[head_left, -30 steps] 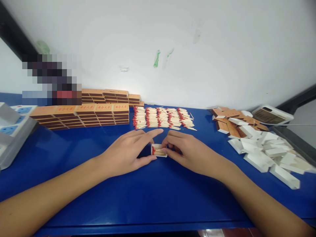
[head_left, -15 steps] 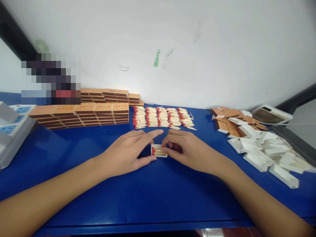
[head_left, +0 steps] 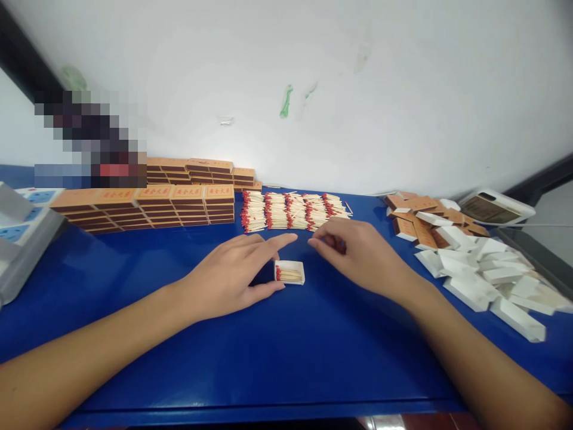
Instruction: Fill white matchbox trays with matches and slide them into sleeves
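Note:
A small white matchbox tray lies on the blue table, with several red-tipped matches inside. My left hand grips its left end between the thumb in front and fingers behind, while the index finger stretches out above. To the right of the tray and a little beyond it, my right hand hovers with half-curled fingers, the thumb slightly apart from the index finger. Nothing shows in its grasp. It is nearest to the front of the rows of loose matches, partly covering the right ones.
Stacked orange matchboxes stand at the back left, near a power strip. On the right lie matchbox sleeves and a heap of white trays. A white-edged device sits behind them, before the wall.
My right hand has left the tray and moved up and to the right, towards the match rows. The left hand still steadies the tray in the same place.

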`<control>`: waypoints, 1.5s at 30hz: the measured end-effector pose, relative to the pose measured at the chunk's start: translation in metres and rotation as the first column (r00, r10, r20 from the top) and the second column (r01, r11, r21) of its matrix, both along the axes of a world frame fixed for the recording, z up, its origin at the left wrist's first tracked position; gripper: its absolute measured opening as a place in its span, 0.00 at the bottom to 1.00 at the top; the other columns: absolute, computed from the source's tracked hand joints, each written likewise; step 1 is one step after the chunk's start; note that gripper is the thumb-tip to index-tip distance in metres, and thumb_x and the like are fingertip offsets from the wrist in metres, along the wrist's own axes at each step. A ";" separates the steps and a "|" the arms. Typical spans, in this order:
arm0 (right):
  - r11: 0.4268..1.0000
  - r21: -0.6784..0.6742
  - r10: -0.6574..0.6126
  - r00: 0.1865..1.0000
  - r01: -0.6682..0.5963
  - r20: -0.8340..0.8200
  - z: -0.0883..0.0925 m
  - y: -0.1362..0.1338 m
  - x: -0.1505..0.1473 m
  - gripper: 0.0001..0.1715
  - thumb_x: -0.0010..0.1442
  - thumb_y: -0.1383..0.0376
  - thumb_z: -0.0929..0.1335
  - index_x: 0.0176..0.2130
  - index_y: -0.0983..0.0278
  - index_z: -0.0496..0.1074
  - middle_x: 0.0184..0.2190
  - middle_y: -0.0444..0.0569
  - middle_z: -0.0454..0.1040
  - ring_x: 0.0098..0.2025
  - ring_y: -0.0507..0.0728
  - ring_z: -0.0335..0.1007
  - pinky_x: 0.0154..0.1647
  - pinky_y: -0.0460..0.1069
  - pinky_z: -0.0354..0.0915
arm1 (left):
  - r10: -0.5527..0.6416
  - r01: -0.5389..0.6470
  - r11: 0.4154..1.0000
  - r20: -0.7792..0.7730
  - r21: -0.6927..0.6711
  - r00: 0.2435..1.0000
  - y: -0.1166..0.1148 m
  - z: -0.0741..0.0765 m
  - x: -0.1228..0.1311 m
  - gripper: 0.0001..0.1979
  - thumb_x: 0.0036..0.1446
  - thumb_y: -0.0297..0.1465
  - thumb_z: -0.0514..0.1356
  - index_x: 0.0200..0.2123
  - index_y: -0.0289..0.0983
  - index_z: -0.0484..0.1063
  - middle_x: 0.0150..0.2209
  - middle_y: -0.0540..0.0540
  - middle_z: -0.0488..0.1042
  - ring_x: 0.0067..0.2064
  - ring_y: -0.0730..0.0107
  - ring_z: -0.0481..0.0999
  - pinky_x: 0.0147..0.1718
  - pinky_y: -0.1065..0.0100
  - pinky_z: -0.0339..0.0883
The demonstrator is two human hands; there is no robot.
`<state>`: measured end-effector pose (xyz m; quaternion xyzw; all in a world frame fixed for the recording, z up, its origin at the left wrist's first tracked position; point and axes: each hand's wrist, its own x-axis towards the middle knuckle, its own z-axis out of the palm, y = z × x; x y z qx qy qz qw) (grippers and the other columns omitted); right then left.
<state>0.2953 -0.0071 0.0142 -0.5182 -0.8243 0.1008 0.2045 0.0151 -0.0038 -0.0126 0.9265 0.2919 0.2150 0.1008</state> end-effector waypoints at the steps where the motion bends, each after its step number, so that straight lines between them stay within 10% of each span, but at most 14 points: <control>1: 0.999 0.027 -0.046 0.999 0.045 0.020 -0.001 0.005 0.006 0.11 0.71 0.62 0.68 0.35 0.61 0.75 0.30 0.48 0.75 0.31 0.56 0.68 0.33 0.51 0.59 | 0.000 0.000 1.000 -0.004 0.001 1.000 0.000 0.000 0.000 0.36 0.70 0.39 0.65 0.74 0.46 0.53 0.50 0.47 0.81 0.56 0.55 0.81 0.62 0.51 0.72; 45: 0.989 -0.142 -0.043 0.999 0.040 -0.016 -0.014 0.026 0.031 0.14 0.73 0.57 0.64 0.37 0.61 0.70 0.30 0.47 0.74 0.32 0.57 0.66 0.34 0.52 0.61 | 0.023 -0.023 1.000 -0.053 0.005 0.998 0.001 0.004 -0.001 0.36 0.70 0.40 0.64 0.74 0.44 0.54 0.51 0.45 0.81 0.55 0.55 0.81 0.60 0.51 0.73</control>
